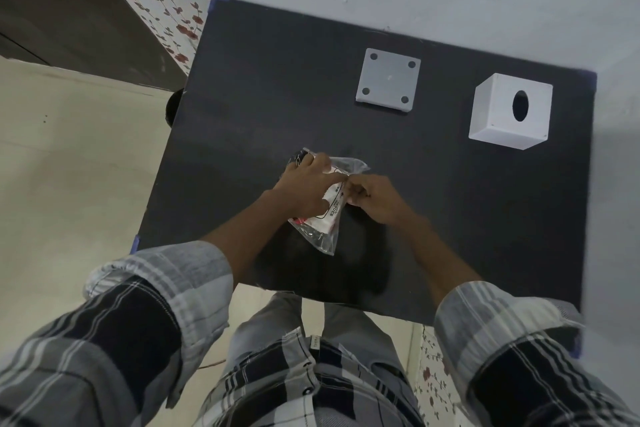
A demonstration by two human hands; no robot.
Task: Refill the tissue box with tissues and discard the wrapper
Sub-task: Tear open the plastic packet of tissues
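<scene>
A pack of tissues in a clear plastic wrapper (323,224) with red and white print lies near the middle of the black table (263,97). My left hand (308,185) presses down on the pack and grips it. My right hand (372,198) pinches the wrapper's right edge, its fingertips touching those of the left hand. A white cube tissue box (498,114) with an oval hole on top stands at the far right, apart from both hands. Its grey square base plate (388,83) with four round pads lies flat to the left of the box.
The table stands against a pale wall at the back. Beige floor lies to the left, with a floral panel (169,17) and a dark cabinet (62,17) at the far left. A dark round object (173,106) shows under the table's left edge.
</scene>
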